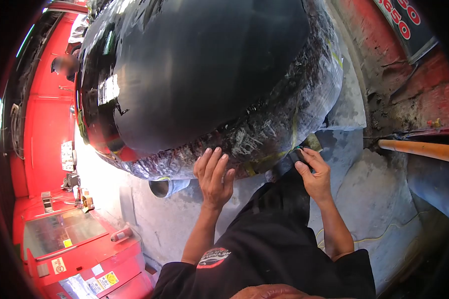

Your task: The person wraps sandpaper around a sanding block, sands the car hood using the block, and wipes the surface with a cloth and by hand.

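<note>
A large dark, glossy curved panel (209, 65) fills the upper middle. Wrinkled clear plastic sheeting (264, 132) with yellowish tape wraps its lower edge. My left hand (214, 180) lies against this sheeting, fingers stretched out and pointing up, holding nothing. Farther right, my right hand (314, 172) pinches a small dark object (297, 155) between thumb and fingers, close to the sheeting's lower edge. What that object is, I cannot make out.
Below the sheeting is a round pipe-like opening (159, 188). A red cabinet (90, 249) stands at the lower left, and another person (65, 65) is at the upper left. An orange pipe (414, 148) and a thin yellow cord (389, 226) are on the right.
</note>
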{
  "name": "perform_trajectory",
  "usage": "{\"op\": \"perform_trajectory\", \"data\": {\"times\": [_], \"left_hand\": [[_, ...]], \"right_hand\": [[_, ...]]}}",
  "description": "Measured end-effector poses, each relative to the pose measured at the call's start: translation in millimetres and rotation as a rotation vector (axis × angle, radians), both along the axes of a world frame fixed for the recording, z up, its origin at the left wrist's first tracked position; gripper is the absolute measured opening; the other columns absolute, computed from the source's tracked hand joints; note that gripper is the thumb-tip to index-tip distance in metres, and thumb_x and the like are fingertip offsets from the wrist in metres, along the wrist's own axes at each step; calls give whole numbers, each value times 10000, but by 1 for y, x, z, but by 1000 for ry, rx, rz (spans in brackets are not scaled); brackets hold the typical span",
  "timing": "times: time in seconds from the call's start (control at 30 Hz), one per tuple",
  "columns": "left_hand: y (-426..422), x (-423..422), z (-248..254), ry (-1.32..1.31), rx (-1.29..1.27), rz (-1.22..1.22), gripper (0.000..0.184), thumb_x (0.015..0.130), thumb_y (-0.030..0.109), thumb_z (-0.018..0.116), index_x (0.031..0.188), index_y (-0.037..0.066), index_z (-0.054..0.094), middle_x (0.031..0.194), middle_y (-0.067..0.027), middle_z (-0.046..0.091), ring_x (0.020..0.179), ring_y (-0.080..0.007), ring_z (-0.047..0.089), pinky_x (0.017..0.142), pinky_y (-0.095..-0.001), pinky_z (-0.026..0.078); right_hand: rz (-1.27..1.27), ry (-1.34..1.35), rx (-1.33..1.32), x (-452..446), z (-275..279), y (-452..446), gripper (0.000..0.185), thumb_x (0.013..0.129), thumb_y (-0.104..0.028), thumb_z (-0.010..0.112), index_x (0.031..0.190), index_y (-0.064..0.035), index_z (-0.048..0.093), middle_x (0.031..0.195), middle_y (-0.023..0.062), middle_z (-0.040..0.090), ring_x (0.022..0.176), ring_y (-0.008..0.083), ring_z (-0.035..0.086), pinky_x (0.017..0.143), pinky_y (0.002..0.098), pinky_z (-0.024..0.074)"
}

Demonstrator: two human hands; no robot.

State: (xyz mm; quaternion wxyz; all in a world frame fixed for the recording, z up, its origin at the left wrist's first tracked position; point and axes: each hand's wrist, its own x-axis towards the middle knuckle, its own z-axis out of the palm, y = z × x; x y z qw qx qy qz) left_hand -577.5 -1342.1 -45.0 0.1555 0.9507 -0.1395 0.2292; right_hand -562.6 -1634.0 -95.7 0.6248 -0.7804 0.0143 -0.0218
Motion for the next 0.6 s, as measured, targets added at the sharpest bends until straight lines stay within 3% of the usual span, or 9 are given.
{"op": "perform_trajectory", "data": {"times": [0.37, 0.6], "left_hand": [[-10, 45, 23, -159, -10, 50, 331, 988, 260, 663, 1261, 74, 681, 1424, -158, 621, 1368, -359, 527, 1137, -517, 347], [-45, 119, 59, -104, 112, 75, 396, 1028, 348, 605, 1301, 69, 672, 1492, -189, 558, 1437, -377, 443, 1154, -523, 316]], "right_hand": [[6, -410, -102, 106, 98, -44, 325, 915, -87, 749, 1224, 13, 725, 1230, 170, 706, 1111, 303, 681, 957, 358, 521], [99, -432, -96, 201, 104, -75, 346, 898, -81, 761, 1234, -6, 731, 1237, 164, 703, 1116, 296, 676, 971, 354, 520]]}}
